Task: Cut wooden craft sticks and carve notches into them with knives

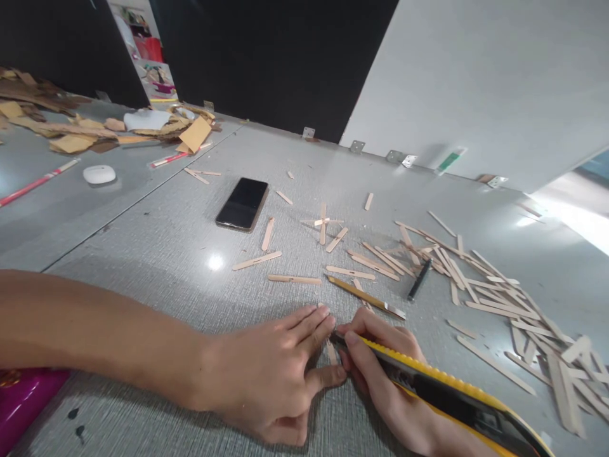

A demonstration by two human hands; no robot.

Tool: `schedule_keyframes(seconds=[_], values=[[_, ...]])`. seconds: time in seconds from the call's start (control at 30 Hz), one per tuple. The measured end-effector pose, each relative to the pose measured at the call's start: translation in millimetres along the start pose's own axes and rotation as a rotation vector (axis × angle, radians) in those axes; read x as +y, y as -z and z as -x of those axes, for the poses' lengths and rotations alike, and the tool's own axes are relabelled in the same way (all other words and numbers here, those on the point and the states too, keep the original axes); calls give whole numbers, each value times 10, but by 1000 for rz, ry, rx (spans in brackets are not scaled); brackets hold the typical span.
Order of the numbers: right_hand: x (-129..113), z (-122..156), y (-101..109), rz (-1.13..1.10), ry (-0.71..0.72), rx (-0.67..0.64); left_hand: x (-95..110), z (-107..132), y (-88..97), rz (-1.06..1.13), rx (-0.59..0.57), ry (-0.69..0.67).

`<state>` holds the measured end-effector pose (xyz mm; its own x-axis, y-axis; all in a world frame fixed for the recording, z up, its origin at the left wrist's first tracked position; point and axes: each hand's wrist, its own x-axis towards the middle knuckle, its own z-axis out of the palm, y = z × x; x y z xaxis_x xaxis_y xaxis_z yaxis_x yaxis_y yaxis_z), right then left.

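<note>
Now left hand [276, 381] fingers pinch a wooden stick [332, 351] on the bench [166, 254], right hand [380, 374] fingers grip utility knife [442, 387] just beside.

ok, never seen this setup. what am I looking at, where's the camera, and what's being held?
There is no machine here. One camera sits on a person's head and looks down at their own bare hands on a grey table. The left hand presses its fingers on a short wooden stick piece, which is mostly hidden. The right hand grips a yellow utility knife, with its tip at that piece. Around them lie loose wooden sticks, a dark phone, a black pen-like object and, far left, cardboard scraps.
</note>
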<state>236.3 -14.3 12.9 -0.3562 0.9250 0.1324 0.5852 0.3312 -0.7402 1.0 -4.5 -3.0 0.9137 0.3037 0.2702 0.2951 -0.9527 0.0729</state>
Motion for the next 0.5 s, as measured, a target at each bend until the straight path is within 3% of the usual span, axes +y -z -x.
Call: schedule_keyframes(seconds=[0.2, 0.5], values=[[-62, -25, 4, 65, 66, 23, -5, 4, -18, 6, 37, 13], [-104, -16, -19, 99, 40, 4, 5, -6, -12, -41, 27, -2]])
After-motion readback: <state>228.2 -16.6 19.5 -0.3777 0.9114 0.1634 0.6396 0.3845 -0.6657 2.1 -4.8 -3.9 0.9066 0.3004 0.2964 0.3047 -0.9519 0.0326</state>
